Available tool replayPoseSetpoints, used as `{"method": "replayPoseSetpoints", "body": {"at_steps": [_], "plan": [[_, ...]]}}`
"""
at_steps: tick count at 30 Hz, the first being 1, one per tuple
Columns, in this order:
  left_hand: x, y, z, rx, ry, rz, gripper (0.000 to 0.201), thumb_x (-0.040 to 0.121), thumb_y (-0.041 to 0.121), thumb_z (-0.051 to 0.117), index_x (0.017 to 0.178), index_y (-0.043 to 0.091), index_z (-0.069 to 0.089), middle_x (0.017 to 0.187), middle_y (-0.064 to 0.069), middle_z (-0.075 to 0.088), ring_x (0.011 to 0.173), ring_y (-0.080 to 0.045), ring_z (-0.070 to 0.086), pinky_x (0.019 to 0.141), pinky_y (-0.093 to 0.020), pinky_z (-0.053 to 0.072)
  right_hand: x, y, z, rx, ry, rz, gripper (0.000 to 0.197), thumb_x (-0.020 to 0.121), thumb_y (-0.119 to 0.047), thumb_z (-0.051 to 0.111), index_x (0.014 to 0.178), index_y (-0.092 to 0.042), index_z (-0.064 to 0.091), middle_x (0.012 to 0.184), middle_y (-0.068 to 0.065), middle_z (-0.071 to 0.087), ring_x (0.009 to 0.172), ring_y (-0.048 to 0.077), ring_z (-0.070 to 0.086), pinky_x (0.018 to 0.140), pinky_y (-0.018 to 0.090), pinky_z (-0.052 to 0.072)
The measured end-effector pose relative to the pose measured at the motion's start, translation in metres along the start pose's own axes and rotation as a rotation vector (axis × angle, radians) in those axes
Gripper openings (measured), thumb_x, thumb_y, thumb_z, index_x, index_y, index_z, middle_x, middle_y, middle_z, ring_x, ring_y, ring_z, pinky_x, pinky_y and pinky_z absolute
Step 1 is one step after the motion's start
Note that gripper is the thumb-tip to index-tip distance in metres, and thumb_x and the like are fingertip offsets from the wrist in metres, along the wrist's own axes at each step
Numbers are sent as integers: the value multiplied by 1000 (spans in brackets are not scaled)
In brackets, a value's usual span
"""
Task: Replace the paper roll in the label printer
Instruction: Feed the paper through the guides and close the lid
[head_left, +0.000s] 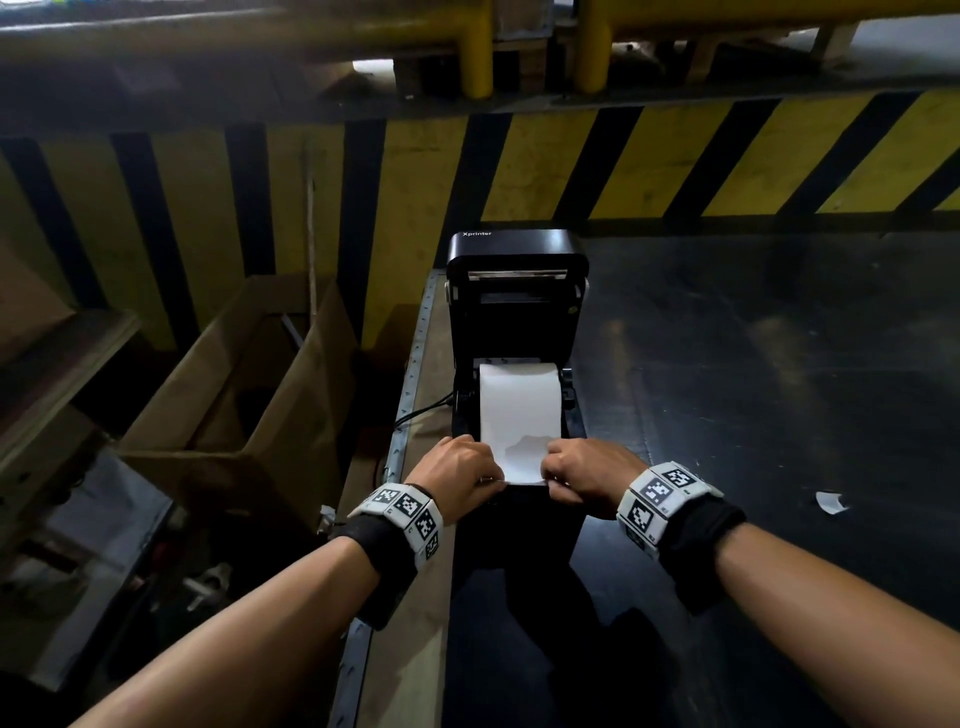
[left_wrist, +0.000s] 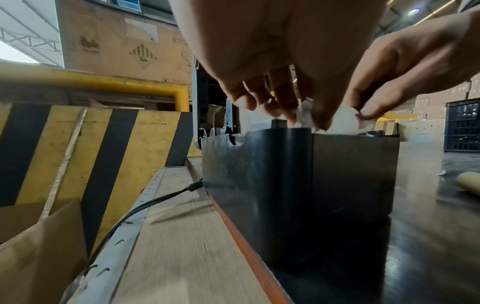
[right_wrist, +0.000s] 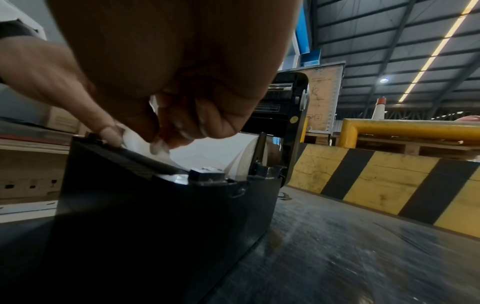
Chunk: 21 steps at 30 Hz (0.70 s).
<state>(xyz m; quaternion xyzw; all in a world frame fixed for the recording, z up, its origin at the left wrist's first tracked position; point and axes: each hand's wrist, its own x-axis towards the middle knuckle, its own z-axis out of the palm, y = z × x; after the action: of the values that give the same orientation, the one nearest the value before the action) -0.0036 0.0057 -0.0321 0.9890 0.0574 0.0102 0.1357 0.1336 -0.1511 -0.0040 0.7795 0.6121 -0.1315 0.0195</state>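
Note:
A black label printer (head_left: 517, 332) stands on the dark table with its lid (head_left: 518, 260) swung up. A white paper roll (head_left: 519, 400) sits in its bay, and its loose end (head_left: 522, 460) is drawn forward over the front edge. My left hand (head_left: 457, 475) pinches the left corner of that paper end, and my right hand (head_left: 587, 470) pinches the right corner. In the left wrist view my left hand (left_wrist: 291, 107) holds the paper (left_wrist: 342, 119) above the printer body (left_wrist: 298, 185). In the right wrist view my right hand (right_wrist: 166, 133) grips the paper (right_wrist: 161, 150) at the front lip.
An open cardboard box (head_left: 249, 395) stands left of the table. A black cable (left_wrist: 145, 207) runs from the printer's left side. A scrap of white paper (head_left: 831, 501) lies on the table at right. A cardboard core (left_wrist: 469, 184) lies right of the printer. A yellow-black barrier (head_left: 623, 166) runs behind.

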Motion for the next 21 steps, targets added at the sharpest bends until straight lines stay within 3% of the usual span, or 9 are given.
{"method": "replayPoseSetpoints", "body": {"at_steps": [4,12,16,21], "plan": [[-8,6,-6,-37,24,20,26,89,33,53,94,17,73,94,-2,70,91,-21,58,85,-36,46,-13,3,3,6,37,-27,26,87,-36,51,100,-16,62,105,3,58,91,25,60,64,30,40],[-30,20,-8,-109,31,-27,23,86,32,58,94,18,74,92,-4,73,90,-22,58,84,-33,46,-38,-5,3,58,86,-10,23,90,-30,50,92,-15,68,99,2,62,86,22,60,62,26,36],[-39,26,-12,-146,11,-67,21,85,30,61,93,16,74,91,-5,73,88,-21,61,80,-23,41,-48,-12,3,118,80,18,19,88,-27,55,90,-16,70,98,3,63,86,22,60,63,26,37],[-52,32,-11,-189,-46,-133,18,82,29,65,91,17,75,90,-3,71,84,-17,62,78,-27,48,-56,-22,7,146,62,34,17,86,-27,58,88,-17,71,99,-1,65,84,15,56,56,18,30]]}}
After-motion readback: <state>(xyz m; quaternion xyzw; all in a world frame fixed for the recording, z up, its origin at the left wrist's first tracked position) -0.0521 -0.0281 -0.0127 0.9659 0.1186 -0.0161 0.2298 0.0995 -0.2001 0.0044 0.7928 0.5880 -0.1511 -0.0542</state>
